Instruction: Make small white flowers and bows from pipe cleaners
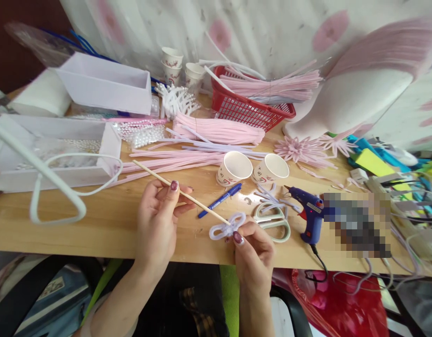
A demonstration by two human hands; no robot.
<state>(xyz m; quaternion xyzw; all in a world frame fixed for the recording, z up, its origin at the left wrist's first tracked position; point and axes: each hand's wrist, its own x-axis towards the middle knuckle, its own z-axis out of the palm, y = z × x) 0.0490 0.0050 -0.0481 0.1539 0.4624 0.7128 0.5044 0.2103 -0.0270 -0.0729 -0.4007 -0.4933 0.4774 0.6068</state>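
Note:
My left hand [159, 217] pinches a thin wooden stick [201, 205] between thumb and fingers. The stick slants down to the right, its lower end touching the middle of a pale lilac pipe-cleaner flower [219, 230] with looped petals. The flower is held by my right hand [256, 250], thumb and fingertips closed on its right side. Just behind the stick lies a blue marker pen [220, 200]. Scissors with pale green handles [276, 230] rest right of the flower, beside short lilac pipe-cleaner pieces [277, 199]. A blue hot glue gun [311, 217] stands further right.
Two paper cups [234, 169] stand behind the pen. Beyond them are bundles of pink pipe cleaners [217, 130] and a red basket [237, 110]. At left are white boxes [110, 138] and a white bent stand [57, 180]. Cables and a power strip [394, 187] crowd the right.

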